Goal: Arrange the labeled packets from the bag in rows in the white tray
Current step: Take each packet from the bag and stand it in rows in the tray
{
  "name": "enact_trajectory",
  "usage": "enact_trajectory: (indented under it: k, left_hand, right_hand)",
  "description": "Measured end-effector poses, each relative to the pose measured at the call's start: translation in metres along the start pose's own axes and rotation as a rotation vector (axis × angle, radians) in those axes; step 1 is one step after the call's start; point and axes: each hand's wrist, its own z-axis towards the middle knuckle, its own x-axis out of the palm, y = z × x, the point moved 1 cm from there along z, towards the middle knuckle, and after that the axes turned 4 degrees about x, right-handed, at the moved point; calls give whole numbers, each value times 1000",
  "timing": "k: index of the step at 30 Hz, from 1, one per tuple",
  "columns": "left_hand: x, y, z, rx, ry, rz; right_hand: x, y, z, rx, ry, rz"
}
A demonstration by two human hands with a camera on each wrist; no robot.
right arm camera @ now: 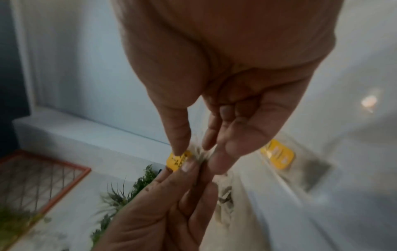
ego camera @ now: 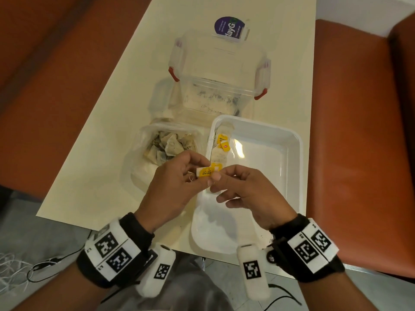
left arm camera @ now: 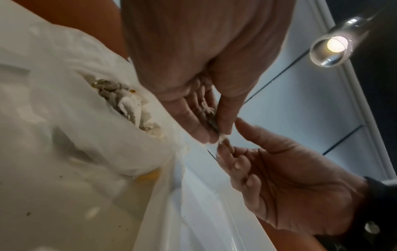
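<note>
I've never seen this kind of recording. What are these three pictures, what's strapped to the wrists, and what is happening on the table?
No machine here: a person works bare-handed, wearing cameras. The wide picture is from a head camera looking down; the other two are from wrist cameras looking along the fingers. The patterned wristbands seem part of that wrist gear. On the table lie a bag of packets, a white tray with placed packets along its left side, and a clear box behind. The left hand and right hand together pinch the yellow label of one more packet, near the tray's left edge.
</note>
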Motion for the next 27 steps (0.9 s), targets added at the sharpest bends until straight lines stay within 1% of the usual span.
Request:
enact_trajectory:
  k: [2,4,8,10,13,18,22,24,27]
  left_hand:
    - [6,-2,-3,65,-35,61]
    - [11,-3,-7,108,-24,117]
    - [18,-2,-11,131,6,110]
    - [18,-3,-11,88,-3,53]
    - [15,-3,-6,-7,8,-65]
    - [13,-4,-1,-151,-8,-321]
    - [14,-3,2,-312,-27,-559]
    - [15,-4,4,-350,-42,-632]
    - [14,-7,5,-353,-32,-687]
  right_hand:
    - [3,-3,1,24,1,68]
    - [5,-3,3,18,-41,101]
    - [2,-3,4,-18,-102,138]
    - [0,-3,3,-38,-113,138]
    - [0,-3,1,-67,-76,166]
    - [-1,-4,2,-91,-59,227]
    - [-7,-2,0,-96,-9,290]
    - [-12,-1,-1,-87,28,278]
    - [-21,0,-3,-57,64,168]
